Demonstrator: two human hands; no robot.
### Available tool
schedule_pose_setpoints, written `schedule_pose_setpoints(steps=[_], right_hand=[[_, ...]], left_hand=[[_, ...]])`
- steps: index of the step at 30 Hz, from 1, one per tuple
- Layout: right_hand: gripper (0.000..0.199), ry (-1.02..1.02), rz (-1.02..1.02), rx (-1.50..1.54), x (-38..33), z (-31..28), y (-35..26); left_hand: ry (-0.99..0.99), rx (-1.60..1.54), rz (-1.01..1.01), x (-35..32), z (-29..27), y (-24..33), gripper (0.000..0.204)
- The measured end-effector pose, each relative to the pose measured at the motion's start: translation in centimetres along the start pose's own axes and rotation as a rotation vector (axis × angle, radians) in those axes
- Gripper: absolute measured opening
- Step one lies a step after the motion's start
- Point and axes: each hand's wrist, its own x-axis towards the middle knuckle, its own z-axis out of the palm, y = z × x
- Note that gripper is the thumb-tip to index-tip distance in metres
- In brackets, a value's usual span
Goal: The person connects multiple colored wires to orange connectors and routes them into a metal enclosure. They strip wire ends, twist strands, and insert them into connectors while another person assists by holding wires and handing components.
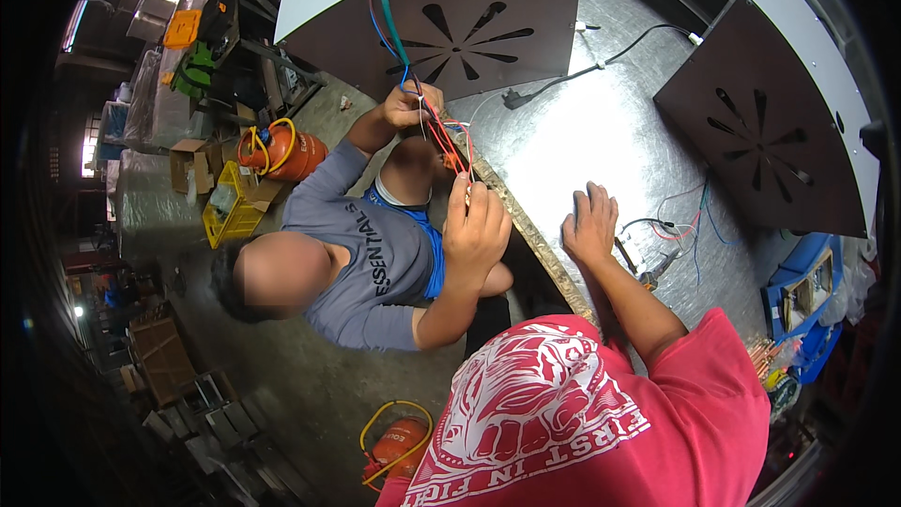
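Note:
My right hand lies palm down on the shiny metal tabletop, fingers stretched, holding nothing. Just right of my forearm lies a hand tool, probably pliers, beside loose thin wires. My left hand is out of view. Across the table's left edge, a seated co-worker in a grey shirt holds a bundle of red wires between two hands. Blue and green wires run from that bundle up to a dark metal box with petal-shaped slots.
Another slotted dark box stands at the right. A black cable with a plug crosses the tabletop between the boxes. A blue toolbox sits far right. Orange gas cylinders and a yellow crate stand on the floor left.

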Motion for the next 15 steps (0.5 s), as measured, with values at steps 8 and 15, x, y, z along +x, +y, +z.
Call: schedule_pose_setpoints(steps=[8, 15], right_hand=[[0.049, 0.063, -0.030, 0.011, 0.0, 0.1, 0.0], [0.049, 0.042, -0.018, 0.019, 0.0, 0.1, 0.0]], left_hand=[[-0.012, 0.229, -0.142, -3.1, 3.7, 0.2, 0.013], [0.003, 0.223, -0.155, -3.3, 4.2, 0.1, 0.013]])
